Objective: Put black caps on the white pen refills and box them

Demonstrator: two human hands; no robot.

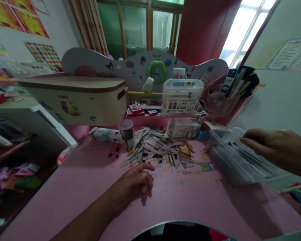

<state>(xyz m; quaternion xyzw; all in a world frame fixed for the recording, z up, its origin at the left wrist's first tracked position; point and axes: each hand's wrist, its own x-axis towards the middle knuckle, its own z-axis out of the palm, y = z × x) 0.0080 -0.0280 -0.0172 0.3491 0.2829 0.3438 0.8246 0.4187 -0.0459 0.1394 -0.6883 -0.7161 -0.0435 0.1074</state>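
Observation:
My left hand [134, 184] hovers at or rests on the pink desk, just in front of a loose pile of pens [153, 144]. Its index finger is stretched out, the other fingers loosely curled, and nothing shows in it. At the right, my right hand [278, 147] is over a clear plastic box [230, 167] that holds many slim pens or refills. The fingers of that hand are pressed together at the box's top; whatever lies between them is hidden and blurred. Several small black caps [114, 154] lie left of the pile.
Behind the pile stand a clear round tub [127, 134], a white carton [106, 135] and a clear pen case [184, 128]. A shelf above carries a cream bin [90, 100], a clear handled case [182, 98] and a green clock [156, 72]. A pink holder [223, 100] is at right.

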